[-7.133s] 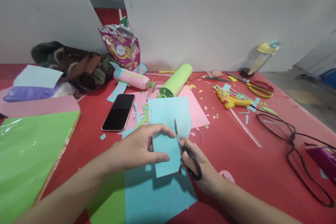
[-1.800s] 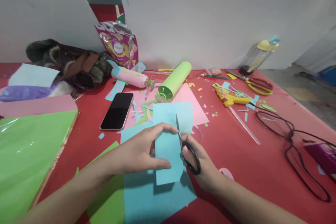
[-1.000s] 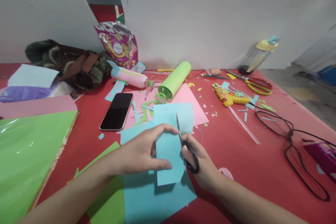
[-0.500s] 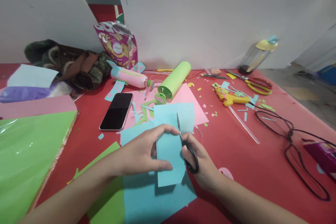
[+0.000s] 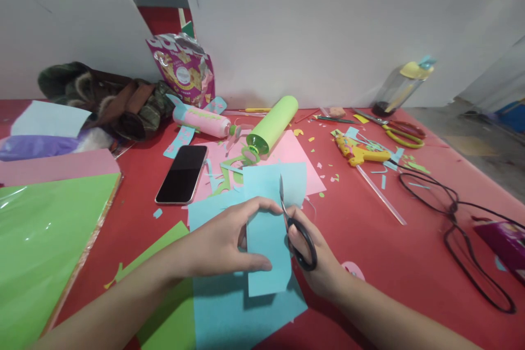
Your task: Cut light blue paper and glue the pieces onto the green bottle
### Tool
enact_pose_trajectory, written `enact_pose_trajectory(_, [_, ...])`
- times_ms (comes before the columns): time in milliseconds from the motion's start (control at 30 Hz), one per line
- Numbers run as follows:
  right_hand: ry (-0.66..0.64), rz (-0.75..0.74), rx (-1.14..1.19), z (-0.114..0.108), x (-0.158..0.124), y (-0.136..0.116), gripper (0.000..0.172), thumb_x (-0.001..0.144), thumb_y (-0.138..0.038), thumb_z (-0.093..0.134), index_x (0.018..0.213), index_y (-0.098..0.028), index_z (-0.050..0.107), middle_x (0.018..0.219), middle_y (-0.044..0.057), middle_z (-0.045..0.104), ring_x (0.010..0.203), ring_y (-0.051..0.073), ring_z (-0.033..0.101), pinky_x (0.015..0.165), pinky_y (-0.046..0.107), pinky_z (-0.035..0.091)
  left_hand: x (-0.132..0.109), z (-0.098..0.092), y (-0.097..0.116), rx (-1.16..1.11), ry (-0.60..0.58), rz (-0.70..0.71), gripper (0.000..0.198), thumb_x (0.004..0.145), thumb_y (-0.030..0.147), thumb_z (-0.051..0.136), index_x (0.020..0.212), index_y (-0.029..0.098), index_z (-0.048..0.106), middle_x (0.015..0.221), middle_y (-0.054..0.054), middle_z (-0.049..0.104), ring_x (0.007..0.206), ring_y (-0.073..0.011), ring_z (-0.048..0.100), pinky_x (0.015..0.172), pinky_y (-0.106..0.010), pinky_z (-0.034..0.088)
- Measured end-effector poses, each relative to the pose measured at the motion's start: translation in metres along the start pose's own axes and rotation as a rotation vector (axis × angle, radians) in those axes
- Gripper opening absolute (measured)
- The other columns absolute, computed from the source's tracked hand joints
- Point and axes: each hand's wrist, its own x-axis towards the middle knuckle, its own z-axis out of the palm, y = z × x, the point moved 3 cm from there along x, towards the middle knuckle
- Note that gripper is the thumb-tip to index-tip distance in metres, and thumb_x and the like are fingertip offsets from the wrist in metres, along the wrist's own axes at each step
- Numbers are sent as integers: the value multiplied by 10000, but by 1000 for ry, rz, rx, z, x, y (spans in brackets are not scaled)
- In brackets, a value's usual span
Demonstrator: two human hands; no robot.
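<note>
My left hand (image 5: pixel 233 238) grips a light blue piece of paper (image 5: pixel 266 262) by its left side, thumb on top and the other fingers partly hidden behind it. In my right hand (image 5: pixel 314 251) is a pair of scissors (image 5: pixel 303 246) with black handles. The blades point away from me and lie along a cut in the paper, whose right part curls off to the side. Beneath, on the table, lies a larger blue sheet (image 5: pixel 229 311). A green sheet (image 5: pixel 172 306) shows partly under my left forearm.
Past the hands lie a phone (image 5: pixel 181 175), a green paper-covered bottle (image 5: pixel 273 127), a pink paper-covered bottle (image 5: pixel 205 122) and a pink sheet (image 5: pixel 301 161). Rightward are a yellow glue gun (image 5: pixel 361 154) with a looped black cord (image 5: pixel 453 208), larger scissors (image 5: pixel 404 134) and paper scraps. A snack bag (image 5: pixel 182 71) stands behind.
Both hands have shifted very slightly toward the right with the paper. The scissor handles have spread a little wider.
</note>
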Motion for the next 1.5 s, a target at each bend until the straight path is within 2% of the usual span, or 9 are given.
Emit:
enact_pose_trajectory(300, [-1, 30, -43, 2, 0, -3, 434, 668, -615, 523, 762, -231, 344, 533, -91, 224, 452, 73, 171, 429, 223, 174, 0, 1, 1, -24, -7, -8, 557, 646, 319, 668, 1129, 276, 394, 766, 42, 478, 491, -73, 393, 431, -189, 316])
enact_pose_trajectory(533, [20, 5, -73, 0, 0, -3, 427, 673, -615, 515, 751, -227, 354, 563, -74, 260, 489, 83, 223, 459, 226, 220, 0, 1, 0, 1, -10, 3, 569, 641, 352, 669, 1133, 281, 392, 787, 36, 491, 514, -81, 406, 447, -194, 331])
enact_pose_trajectory(833, [5, 4, -17, 2, 0, -2, 403, 691, -580, 530, 760, -228, 347, 559, -83, 250, 481, 74, 207, 455, 214, 209, -1, 1, 2, 21, -17, -1, 551, 645, 336, 667, 1122, 285, 395, 751, 47, 459, 521, -80, 379, 451, -188, 325])
enact_pose_trajectory(1033, [26, 28, -44, 1, 1, -1, 434, 659, -616, 532, 757, -230, 358, 563, -73, 283, 500, 84, 252, 459, 217, 234, 0, 1, 5, 24, -17, 0, 547, 647, 317, 662, 1123, 269, 395, 821, 29, 487, 534, -82, 387, 452, -192, 326])
enact_pose_trajectory(1500, [54, 25, -34, -2, 2, 3, 430, 648, -618, 541, 753, -235, 375, 563, -69, 299, 498, 87, 265, 450, 221, 243, 0, 2, 3, 36, -30, 7, 546, 650, 300, 663, 1121, 273, 388, 863, 35, 463, 535, -66, 359, 455, -176, 324])
